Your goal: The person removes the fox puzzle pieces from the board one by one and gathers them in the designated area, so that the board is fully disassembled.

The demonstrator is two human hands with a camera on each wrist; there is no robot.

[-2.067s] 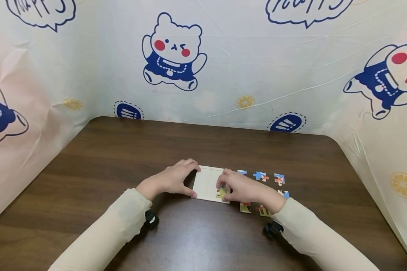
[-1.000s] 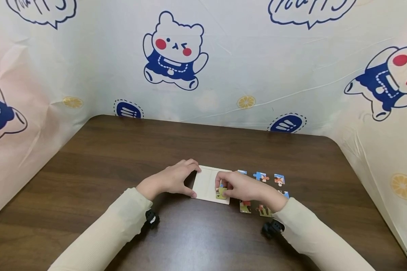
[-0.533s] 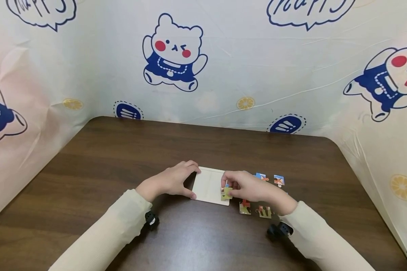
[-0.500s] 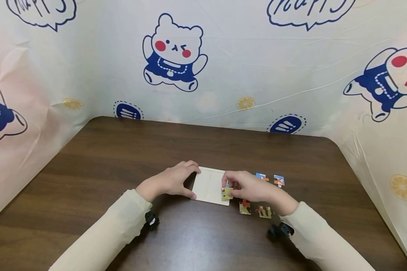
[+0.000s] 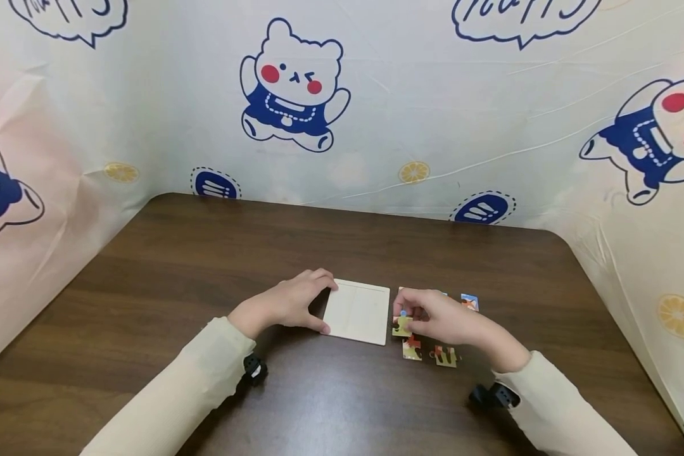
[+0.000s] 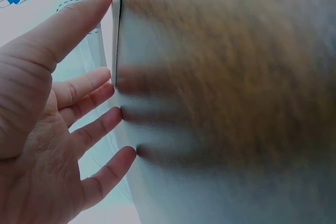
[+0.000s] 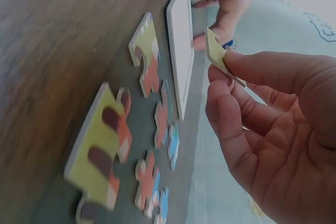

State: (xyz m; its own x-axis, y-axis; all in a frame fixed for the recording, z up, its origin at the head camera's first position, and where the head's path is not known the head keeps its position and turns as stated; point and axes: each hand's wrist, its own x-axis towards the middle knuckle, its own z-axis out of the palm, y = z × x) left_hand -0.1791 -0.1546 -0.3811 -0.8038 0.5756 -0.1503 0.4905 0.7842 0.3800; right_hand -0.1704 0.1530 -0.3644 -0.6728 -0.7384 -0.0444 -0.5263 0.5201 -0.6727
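My right hand [image 5: 441, 315] pinches a yellow-green jigsaw piece [image 5: 401, 326] between thumb and fingers. The piece [image 7: 214, 51] is held clear of the table and tilted in the right wrist view. Just left of it lies a pale, flat puzzle board [image 5: 358, 311] with a thin raised rim and no pieces in it. My left hand [image 5: 287, 301] rests at the board's left side, its thumb and index finger touching the two left corners. In the left wrist view the fingers [image 6: 97, 179] are fairly straight, and some tips meet the table.
Loose jigsaw pieces lie right of the board: one red and green [image 5: 412, 349], one striped [image 5: 446, 356] and a blue one [image 5: 470, 301]. My right hand partly covers others. The brown table [image 5: 251, 240] ends at a printed cloth backdrop [image 5: 376, 114].
My right hand has lifted the yellow-green piece off the board's lower right and carried it rightward, past the rim and over the loose pieces. My left hand stays at the board.
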